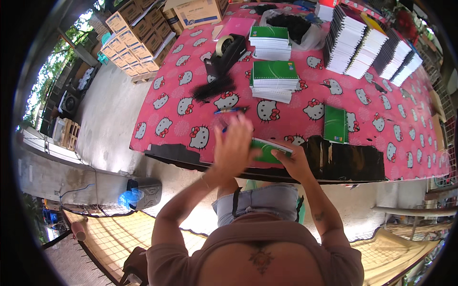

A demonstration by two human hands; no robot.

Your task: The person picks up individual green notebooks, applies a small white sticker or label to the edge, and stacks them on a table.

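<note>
Both hands [232,148] [295,163] hold flat green notebook [268,151].

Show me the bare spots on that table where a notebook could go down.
Free: the cloth left of the black combs, and the stretch right of the single green notebook. Crowded: the far side, with tape dispenser, green stacks and the white stacks.

Open cloth [296,125] ahead between pen [231,110] and lone green notebook [336,124], blocked farther back by notebook stacks [274,80] and tape dispenser [225,53].
</note>
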